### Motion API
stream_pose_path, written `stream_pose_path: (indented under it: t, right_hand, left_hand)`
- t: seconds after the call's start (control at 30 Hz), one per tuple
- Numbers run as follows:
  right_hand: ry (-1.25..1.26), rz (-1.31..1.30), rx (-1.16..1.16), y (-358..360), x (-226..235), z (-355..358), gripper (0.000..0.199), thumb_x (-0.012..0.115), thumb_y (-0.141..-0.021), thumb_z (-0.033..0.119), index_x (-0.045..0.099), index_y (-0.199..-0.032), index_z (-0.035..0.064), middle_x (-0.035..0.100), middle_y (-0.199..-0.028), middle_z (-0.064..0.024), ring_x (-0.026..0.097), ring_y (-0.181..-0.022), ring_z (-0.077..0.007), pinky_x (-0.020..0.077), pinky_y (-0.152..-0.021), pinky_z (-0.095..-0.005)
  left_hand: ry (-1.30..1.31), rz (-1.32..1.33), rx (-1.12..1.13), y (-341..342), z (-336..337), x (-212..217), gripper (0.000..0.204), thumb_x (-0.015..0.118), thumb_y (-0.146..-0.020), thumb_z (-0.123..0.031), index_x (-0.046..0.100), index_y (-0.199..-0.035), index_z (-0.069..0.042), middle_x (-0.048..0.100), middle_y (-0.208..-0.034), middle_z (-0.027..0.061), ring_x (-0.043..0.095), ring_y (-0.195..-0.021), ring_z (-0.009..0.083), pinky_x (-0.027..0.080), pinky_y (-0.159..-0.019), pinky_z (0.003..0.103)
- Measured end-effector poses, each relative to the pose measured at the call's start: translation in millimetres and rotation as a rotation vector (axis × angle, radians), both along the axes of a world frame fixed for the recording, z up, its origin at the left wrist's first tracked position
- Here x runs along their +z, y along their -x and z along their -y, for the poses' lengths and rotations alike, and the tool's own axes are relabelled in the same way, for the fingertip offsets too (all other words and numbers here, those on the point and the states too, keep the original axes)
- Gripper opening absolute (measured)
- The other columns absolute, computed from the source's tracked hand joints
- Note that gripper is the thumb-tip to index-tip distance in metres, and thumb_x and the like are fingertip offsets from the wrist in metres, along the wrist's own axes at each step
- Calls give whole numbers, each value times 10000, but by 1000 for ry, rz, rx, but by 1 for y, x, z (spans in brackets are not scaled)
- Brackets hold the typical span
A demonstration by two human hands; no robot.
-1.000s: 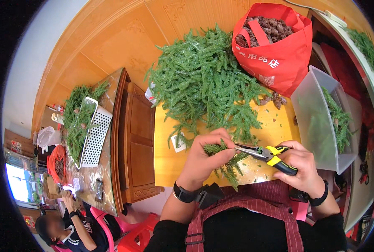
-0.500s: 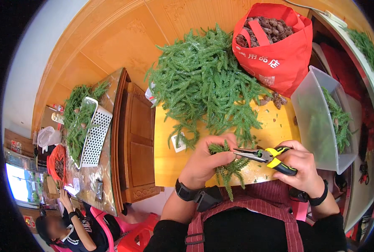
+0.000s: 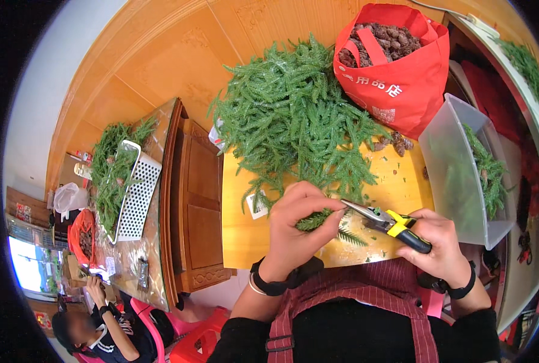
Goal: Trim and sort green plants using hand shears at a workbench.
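Left hand point(image 3: 302, 225) pinches a sprig point(image 3: 313, 221), right hand point(image 3: 437, 239) grips pliers point(image 3: 397, 225), perhaps touching it, over the worktop point(image 3: 245, 242)'s near edge; some greenery point(image 3: 490, 178) sits in the bin point(image 3: 454, 175), a big heap point(image 3: 299, 109) remains toward the far edge

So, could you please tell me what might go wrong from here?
The tips of the pliers in the right hand sit right by the fingers of the left hand, which holds a green sprig; a slip could pinch skin. Also, the red bag is open and heaped with pine cones, so a knock might spill some.
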State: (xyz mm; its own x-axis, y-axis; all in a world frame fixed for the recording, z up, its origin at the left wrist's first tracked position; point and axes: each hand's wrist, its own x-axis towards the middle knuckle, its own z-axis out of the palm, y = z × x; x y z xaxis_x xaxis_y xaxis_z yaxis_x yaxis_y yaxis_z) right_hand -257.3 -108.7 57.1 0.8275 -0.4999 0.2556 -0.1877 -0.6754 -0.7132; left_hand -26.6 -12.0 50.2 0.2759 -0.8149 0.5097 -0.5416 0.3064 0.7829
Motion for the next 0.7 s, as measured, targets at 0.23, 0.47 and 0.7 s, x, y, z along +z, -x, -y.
stream_pose_path:
  t: [0.23, 0.47, 0.7]
  right_hand:
    - [18, 105, 16, -3, -5, 1, 259, 747, -654, 212, 582, -715, 22, 538, -608, -89, 551, -596, -254, 455, -790, -380]
    - [-12, 121, 9, -2, -6, 0, 258, 754, -646, 207, 574, -685, 28, 523, -585, -81, 543, -570, -250, 460, -779, -378]
    - [-15, 108, 37, 1, -2, 5, 290, 767, -639, 213, 536, -639, 38, 486, -563, -71, 532, -585, -252, 451, -616, -361]
  left_hand:
    - [-16, -207, -25, 1, -1, 1, 161, 671, -632, 18, 622, -783, -8, 530, -756, 55, 502, -723, 155, 394, -645, 252]
    - [8, -196, -75, 2, -2, 0, 203, 706, -612, 0, 610, -790, -19, 520, -765, 52, 492, -739, 177, 390, -717, 289]
    - [24, -187, -137, -2, 1, -2, 201, 723, -615, -34, 621, -789, -28, 511, -752, 37, 484, -730, 168, 383, -754, 320]
